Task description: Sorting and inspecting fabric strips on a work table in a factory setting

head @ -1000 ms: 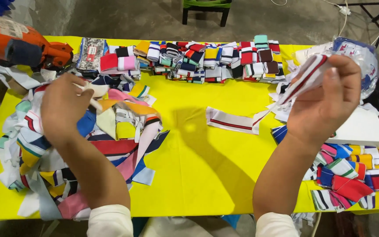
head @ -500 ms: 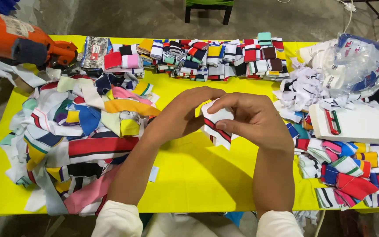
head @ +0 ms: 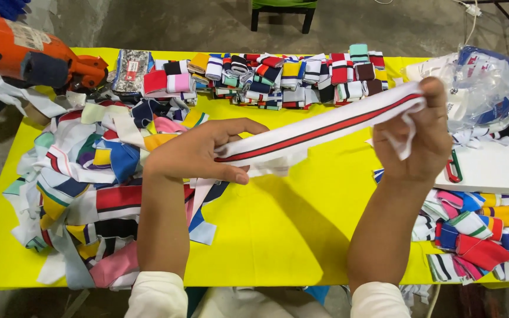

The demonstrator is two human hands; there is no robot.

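Two hands on one strip: my left hand (head: 198,154) pinches the near end of the white band with red and dark stripes (head: 325,126), thumb under and fingers on top; my right hand (head: 422,138) clamps the far end, fingers closed around it. Hands well apart, band stretched between them in the air above the yellow table (head: 278,229)

Risks as I read it:
- the free tail hanging below my right hand could snag or twist the band
- a loose flap sags under the left pinch, so the layers may slip out of line if I slacken
- grip at the left is fingertips only; a hard pull could pop that end free
- the heap of mixed strips (head: 89,176) lies just beside my left wrist, easy to drag one along

Orientation: long axis runs from lower left to upper right, rising toward the right hand, stripes along its length. Striped face is up toward the camera

Folded stacks (head: 278,73) sit along the far edge, more folded pieces (head: 478,235) at right, orange power tool (head: 30,56) far left
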